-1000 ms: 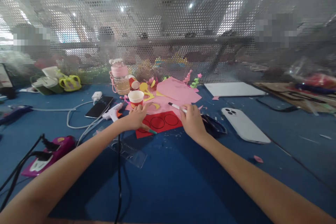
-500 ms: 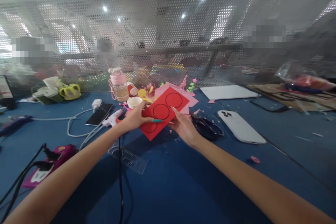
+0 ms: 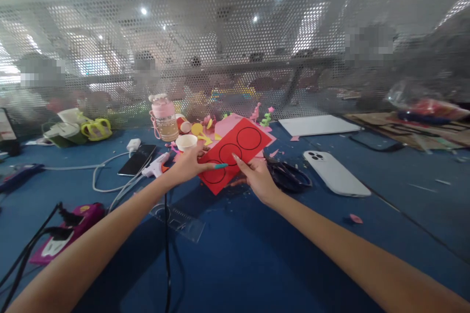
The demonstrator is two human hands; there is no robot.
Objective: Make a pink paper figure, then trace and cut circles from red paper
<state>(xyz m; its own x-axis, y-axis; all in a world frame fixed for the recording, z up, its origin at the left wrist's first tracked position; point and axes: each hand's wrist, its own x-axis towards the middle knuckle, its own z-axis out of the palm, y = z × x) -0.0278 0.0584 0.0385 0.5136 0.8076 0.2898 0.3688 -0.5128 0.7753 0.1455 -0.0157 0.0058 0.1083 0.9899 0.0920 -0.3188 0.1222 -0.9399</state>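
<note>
A red sheet of paper (image 3: 238,149) with three black circles drawn on it is held tilted above the table. My left hand (image 3: 189,164) grips its lower left side, the thumb lying over the lowest circle. A teal tip shows at that thumb, probably its nail. My right hand (image 3: 259,176) pinches the lower right edge, thumb on top near the middle circle and fingers underneath, partly hidden. Behind the sheet lie pink paper pieces (image 3: 226,124). A white paper cup (image 3: 186,143) stands just beyond my left hand, and dark-handled scissors (image 3: 292,177) rest right of my right hand.
A glue gun (image 3: 157,165), a black phone (image 3: 137,160) and a purple power strip (image 3: 69,232) with cables lie at left. A clear stencil ruler (image 3: 183,225) is in front. A pink-lidded bottle (image 3: 163,117) stands behind. At right is a white phone (image 3: 336,173).
The red sheet has shifted slightly right and turned a little, with more of the lowest circle showing. My right thumb has moved left on the sheet. Both hands keep hold.
</note>
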